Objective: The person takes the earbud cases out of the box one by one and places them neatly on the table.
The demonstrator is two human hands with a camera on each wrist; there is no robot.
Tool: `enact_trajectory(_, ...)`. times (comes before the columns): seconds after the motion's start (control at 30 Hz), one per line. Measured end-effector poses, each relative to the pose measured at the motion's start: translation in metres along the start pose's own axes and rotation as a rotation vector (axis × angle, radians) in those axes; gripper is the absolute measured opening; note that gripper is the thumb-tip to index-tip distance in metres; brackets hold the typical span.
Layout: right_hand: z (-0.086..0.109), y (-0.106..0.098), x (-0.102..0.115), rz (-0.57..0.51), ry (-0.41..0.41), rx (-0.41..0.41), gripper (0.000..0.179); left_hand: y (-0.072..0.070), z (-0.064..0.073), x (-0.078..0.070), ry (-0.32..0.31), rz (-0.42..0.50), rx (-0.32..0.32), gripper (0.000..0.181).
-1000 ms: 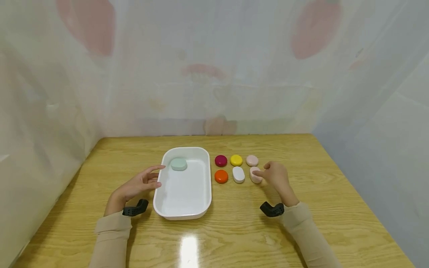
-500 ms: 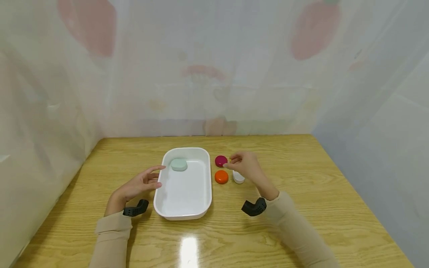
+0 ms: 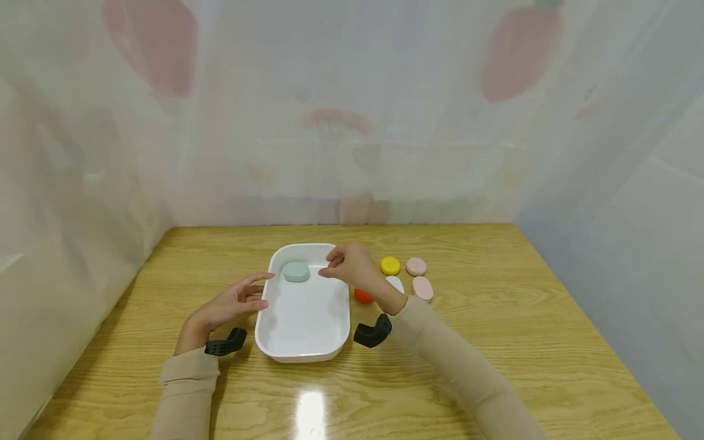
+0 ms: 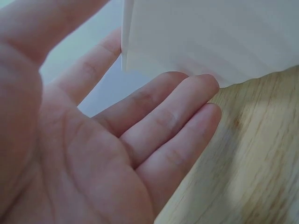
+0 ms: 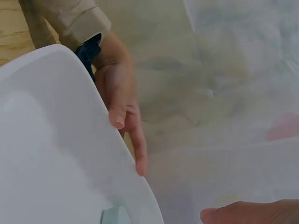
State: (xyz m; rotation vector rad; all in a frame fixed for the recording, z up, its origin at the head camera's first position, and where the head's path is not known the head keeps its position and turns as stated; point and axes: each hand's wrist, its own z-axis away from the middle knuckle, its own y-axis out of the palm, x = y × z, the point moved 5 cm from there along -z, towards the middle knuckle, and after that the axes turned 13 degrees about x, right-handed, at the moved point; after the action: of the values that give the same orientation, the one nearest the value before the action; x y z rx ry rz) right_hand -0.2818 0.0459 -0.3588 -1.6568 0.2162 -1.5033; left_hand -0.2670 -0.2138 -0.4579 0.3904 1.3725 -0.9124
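In the head view, my left hand [image 3: 228, 304] touches the left rim of a white tray [image 3: 302, 355] with outstretched fingers. The left wrist view shows these fingers [image 4: 170, 116] almost straight against the tray's outer wall. A pale green, soap-like oval piece [image 3: 296, 271] lies at the back left inside the tray. Over the right rim hovers my right hand [image 3: 354, 267], thumb and fingers apart, nothing visible between them. Only a finger [image 5: 252, 212] of that hand shows in the right wrist view. Partly behind its wrist are an orange round piece [image 3: 363, 296] and a white oval piece [image 3: 395, 283].
Right of the tray on the wooden table [image 3: 528, 330] lie a yellow round piece [image 3: 390, 266], a pink round piece [image 3: 416, 266] and a pink oval piece [image 3: 423, 288]. A printed pale curtain [image 3: 352, 165] hangs along the table's back edge.
My right hand has gone left from the pink oval piece, past the yellow one, to above the tray. The dark red round piece is now out of sight. My left hand stays at the rim.
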Motion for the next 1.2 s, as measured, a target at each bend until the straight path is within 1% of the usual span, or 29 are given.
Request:
enact_trajectory(0.2, -0.017, 0.012, 0.010, 0.046, -0.014, 0.040, 0.032, 0.000, 0.000, -0.001, 0.006, 0.016, 0.006, 0.068)
enact_trajectory(0.37, -0.033, 0.021, 0.015, 0.060, -0.067, 0.078, 0.032, -0.001, 0.000, 0.000, -0.001, 0.025, 0.008, 0.067)
enact_trajectory(0.47, -0.043, 0.026, 0.016, 0.069, -0.083, 0.100, 0.033, -0.001, -0.001, 0.001, -0.016, 0.029, 0.001, 0.067)
enact_trajectory(0.6, -0.055, 0.033, 0.013, 0.067, -0.048, 0.118, 0.035, -0.001, -0.002, 0.002, -0.023, 0.038, 0.000, 0.066)
enact_trajectory(0.93, -0.082, 0.049, 0.001, 0.098, 0.042, 0.144, 0.043, 0.000, -0.001, 0.002, -0.019, 0.032, -0.004, 0.069)
enact_trajectory(1.07, -0.090, 0.056, -0.002, 0.154, 0.063, 0.147, 0.046, 0.000, -0.001, 0.002, -0.026, 0.034, -0.012, 0.069)
enact_trajectory(1.2, -0.095, 0.064, -0.006, 0.209, 0.069, 0.139, 0.046, 0.001, -0.002, 0.001, -0.014, 0.033, -0.010, 0.069)
